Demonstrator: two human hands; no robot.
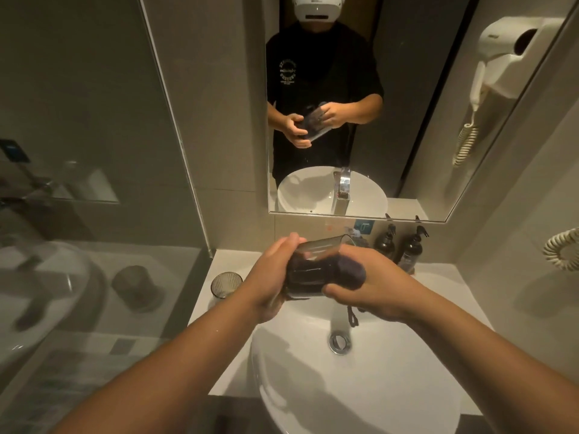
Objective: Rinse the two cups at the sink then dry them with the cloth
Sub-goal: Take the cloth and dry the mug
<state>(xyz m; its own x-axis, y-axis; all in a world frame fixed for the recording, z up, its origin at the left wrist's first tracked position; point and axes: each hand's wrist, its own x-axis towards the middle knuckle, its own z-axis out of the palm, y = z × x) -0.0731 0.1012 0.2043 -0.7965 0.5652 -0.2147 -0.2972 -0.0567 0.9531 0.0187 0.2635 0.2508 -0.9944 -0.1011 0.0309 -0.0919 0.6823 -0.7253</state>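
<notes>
The left hand (269,274) wraps the tilted cup (316,255) round its side, while the right hand (372,283) grips the dark cloth (326,275) and presses it against the glass wall. The cup looks thin, stiff and breakable, probably slick while damp, so a full-palm hold round the body seems safest. It sits between both hands, above the sink (360,386). The second cup (226,285) stands upright on the counter (206,305), left of the basin, near the left wrist.
</notes>
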